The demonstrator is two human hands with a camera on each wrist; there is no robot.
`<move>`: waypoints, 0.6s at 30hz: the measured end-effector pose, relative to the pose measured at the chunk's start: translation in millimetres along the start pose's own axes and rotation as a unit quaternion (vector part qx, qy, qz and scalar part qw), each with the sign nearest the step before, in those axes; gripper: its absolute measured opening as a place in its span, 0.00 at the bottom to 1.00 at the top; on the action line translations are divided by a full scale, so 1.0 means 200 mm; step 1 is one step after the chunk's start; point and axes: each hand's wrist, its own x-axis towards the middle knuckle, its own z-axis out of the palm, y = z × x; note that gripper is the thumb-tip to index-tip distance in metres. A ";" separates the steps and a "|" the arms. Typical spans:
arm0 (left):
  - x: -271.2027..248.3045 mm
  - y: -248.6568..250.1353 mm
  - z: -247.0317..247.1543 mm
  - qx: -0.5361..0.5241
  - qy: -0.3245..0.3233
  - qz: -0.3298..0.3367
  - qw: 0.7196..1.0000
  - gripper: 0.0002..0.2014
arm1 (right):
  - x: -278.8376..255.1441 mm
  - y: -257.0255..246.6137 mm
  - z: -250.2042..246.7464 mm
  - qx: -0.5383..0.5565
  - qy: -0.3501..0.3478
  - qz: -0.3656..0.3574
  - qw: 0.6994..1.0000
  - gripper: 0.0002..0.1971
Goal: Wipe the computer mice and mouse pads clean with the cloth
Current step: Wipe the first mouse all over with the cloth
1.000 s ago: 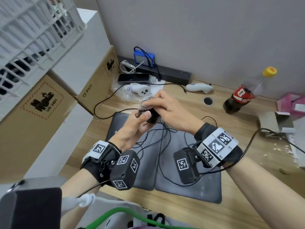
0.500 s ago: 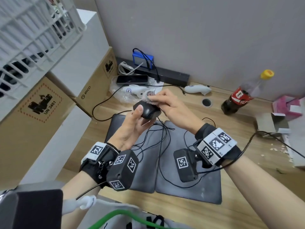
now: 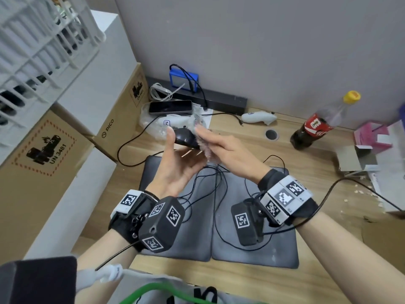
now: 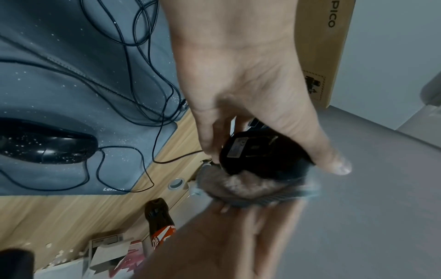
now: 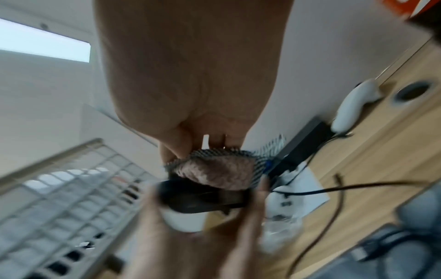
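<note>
So the left hand (image 3: 175,170) has the black mouse (image 3: 184,138) lifted off the desk, thumb and fingers curled round its sides, probably so every face can be reached. The right hand (image 3: 223,150) presses the cloth (image 3: 203,148) on its far side with fairly straight fingers. A second mouse (image 4: 45,147) sits on the speckled mouse pads (image 3: 252,244) below, looks like it's waiting its turn
</note>
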 end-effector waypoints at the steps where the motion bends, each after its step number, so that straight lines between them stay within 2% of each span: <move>1: 0.01 0.01 -0.01 -0.011 0.001 -0.008 1.000 0.44 | 0.03 -0.02 0.04 -0.012 -0.025 -0.026 0.999 0.22; 3: 0.03 0.03 -0.02 -0.046 0.003 -0.025 0.999 0.39 | 0.08 -0.06 0.11 -0.033 -0.059 -0.059 0.996 0.22; 5: 0.06 0.06 -0.05 -0.085 -0.010 -0.032 0.996 0.41 | 0.12 -0.05 0.14 -0.051 -0.046 -0.082 0.994 0.24; 6: 0.07 0.08 -0.06 -0.096 -0.017 -0.031 0.995 0.43 | 0.13 -0.03 0.13 -0.059 -0.029 -0.077 0.995 0.25; 9: 0.09 0.14 -0.09 -0.100 -0.028 -0.041 0.994 0.44 | 0.18 0.04 0.11 -0.088 0.002 -0.005 0.996 0.26; 12: 0.14 0.17 -0.11 -0.165 -0.020 -0.062 0.984 0.31 | 0.28 0.00 0.21 -0.114 -0.030 -0.040 0.992 0.25; 14: 0.18 0.19 -0.12 -0.208 -0.005 -0.069 0.976 0.26 | 0.32 -0.01 0.28 -0.129 -0.036 -0.068 0.989 0.27; 16: 0.19 0.23 -0.14 -0.204 -0.015 -0.080 0.976 0.29 | 0.34 0.01 0.29 -0.124 -0.016 -0.063 0.990 0.28; 18: 0.19 0.26 -0.17 -0.187 -0.033 -0.085 0.978 0.37 | 0.34 0.07 0.26 -0.108 0.001 -0.015 0.994 0.28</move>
